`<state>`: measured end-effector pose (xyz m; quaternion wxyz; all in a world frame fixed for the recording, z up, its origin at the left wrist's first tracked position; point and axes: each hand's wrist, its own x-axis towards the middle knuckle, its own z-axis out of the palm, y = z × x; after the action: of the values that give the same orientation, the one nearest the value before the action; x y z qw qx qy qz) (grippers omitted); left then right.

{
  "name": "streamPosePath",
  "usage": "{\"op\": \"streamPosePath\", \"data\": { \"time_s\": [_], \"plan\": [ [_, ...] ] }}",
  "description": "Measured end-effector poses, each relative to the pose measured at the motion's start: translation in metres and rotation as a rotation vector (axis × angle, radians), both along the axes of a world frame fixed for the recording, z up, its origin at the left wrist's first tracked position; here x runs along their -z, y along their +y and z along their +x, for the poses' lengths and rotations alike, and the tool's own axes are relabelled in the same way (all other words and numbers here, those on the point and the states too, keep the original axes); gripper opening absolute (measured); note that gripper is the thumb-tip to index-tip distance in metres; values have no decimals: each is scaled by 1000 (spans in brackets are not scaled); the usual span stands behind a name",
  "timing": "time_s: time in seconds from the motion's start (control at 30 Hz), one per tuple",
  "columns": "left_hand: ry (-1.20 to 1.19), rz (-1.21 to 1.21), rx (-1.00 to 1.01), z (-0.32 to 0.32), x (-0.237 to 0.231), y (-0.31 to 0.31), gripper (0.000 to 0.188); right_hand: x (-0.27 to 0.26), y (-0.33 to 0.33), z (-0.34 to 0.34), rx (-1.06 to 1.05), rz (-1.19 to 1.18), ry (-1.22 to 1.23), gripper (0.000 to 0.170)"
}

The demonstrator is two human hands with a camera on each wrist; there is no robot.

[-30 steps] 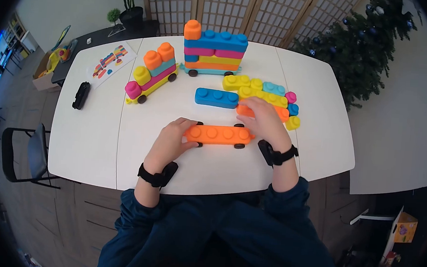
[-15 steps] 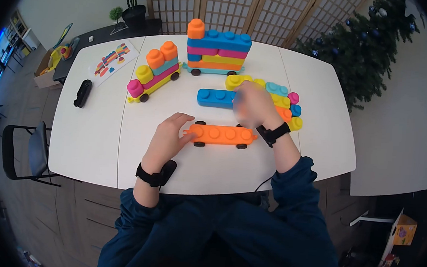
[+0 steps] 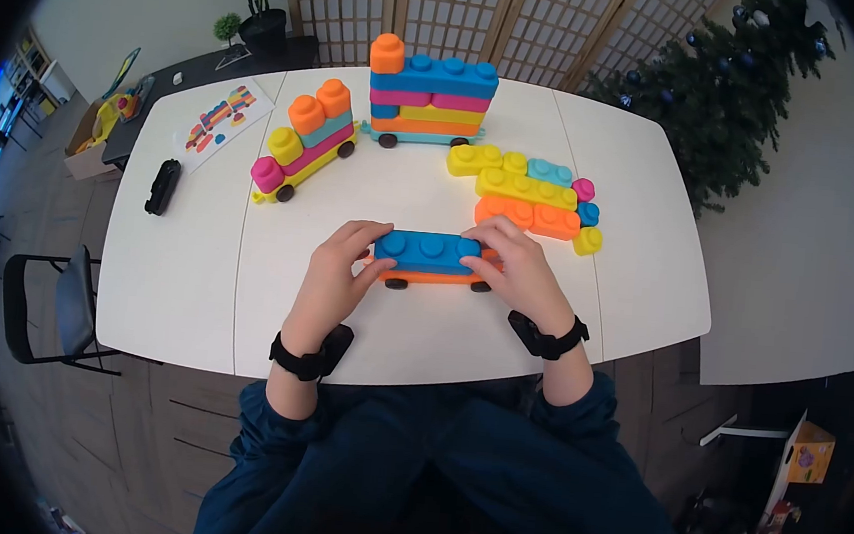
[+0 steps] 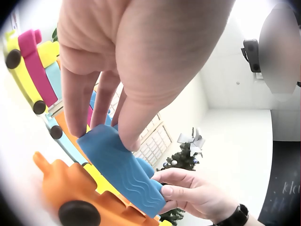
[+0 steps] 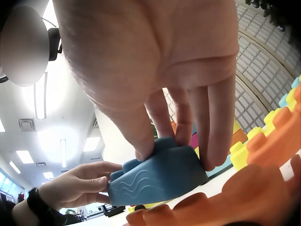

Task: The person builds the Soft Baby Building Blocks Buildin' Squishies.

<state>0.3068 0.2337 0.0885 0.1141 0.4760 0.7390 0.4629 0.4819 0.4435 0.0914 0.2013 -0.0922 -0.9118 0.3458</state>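
Observation:
A long blue toy brick point(image 3: 426, 254) with round studs on top is held level between both hands, just above the orange wheeled car base point(image 3: 436, 279). My left hand point(image 3: 331, 275) pinches its left end, thumb on the near side and fingers on the far side. At the other end my right hand point(image 3: 528, 280) grips it the same way. In the left wrist view, the studs of the orange base point(image 4: 70, 186) show below the blue brick point(image 4: 123, 167). The right wrist view also shows orange studs under the brick point(image 5: 162, 176), which hides most of the base from above.
Behind stand a tall brick-loaded car point(image 3: 430, 97) and a yellow-based car point(image 3: 306, 147) with bricks. Loose yellow bricks point(image 3: 526, 187), orange bricks point(image 3: 554, 222) and several small ones lie at the right. A picture sheet point(image 3: 219, 125) and a black object point(image 3: 162, 187) are at the left.
My right hand has reached to the blue brick and brought it nearer, over the orange base. My left hand has gone from the base's left end to the brick's left end.

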Motion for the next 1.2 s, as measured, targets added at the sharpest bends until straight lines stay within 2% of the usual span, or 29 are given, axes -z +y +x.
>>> {"op": "streamPosePath", "data": {
  "time_s": [0.07,0.27,0.6,0.7,0.87,1.2],
  "plan": [
    [-2,-13,-1,2,2,0,38,6,0,-1,7,10,25,25],
    [-12,-37,-1,2,7,1,36,17,-2,2,31,-41,-2,28],
    [-26,-118,-13,-2,11,1,36,21,-6,2,45,21,-31,29],
    [0,-127,-17,-1,9,1,37,24,-6,1,48,28,-23,29],
    [207,-59,-56,6,0,4,37,22,-7,2,54,45,-20,29],
    [210,-152,-79,9,-3,6,31,12,-1,1,2,-27,-10,29]
  ]
}}
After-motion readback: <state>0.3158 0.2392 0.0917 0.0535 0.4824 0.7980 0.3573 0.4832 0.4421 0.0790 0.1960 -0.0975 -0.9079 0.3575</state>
